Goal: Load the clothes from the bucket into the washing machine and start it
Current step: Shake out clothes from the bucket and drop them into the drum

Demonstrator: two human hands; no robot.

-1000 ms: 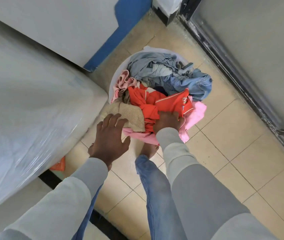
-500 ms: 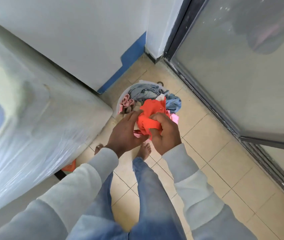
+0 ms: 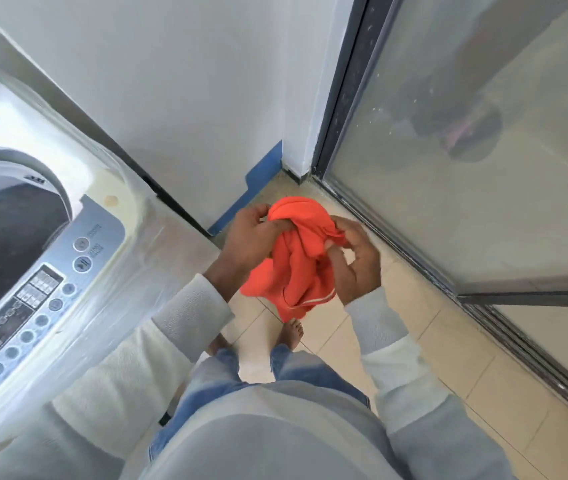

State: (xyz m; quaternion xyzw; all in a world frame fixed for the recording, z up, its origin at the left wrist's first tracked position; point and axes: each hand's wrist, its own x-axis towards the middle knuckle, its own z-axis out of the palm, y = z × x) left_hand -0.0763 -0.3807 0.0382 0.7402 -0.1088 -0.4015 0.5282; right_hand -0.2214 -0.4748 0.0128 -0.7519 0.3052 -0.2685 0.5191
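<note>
I hold an orange garment (image 3: 296,261) bunched up in the air in front of me, above the floor. My left hand (image 3: 251,237) grips its upper left part with curled fingers. My right hand (image 3: 355,258) pinches its right edge. To the left stands the top-loading washing machine (image 3: 130,258), wrapped in clear plastic film, with its dark drum opening (image 3: 2,237) uncovered and a grey control panel (image 3: 33,299) along its near side. The bucket is hidden behind the garment and my hands.
A white wall (image 3: 189,81) with a blue skirting strip (image 3: 258,181) runs behind the machine. A frosted glass door (image 3: 466,150) in a dark frame closes off the right. My bare feet (image 3: 291,332) stand on the beige tiled floor (image 3: 431,358).
I lifted the orange garment out of the bucket and stood up. My view swung up and left, so the machine's drum and panel came into sight and the bucket dropped out of sight.
</note>
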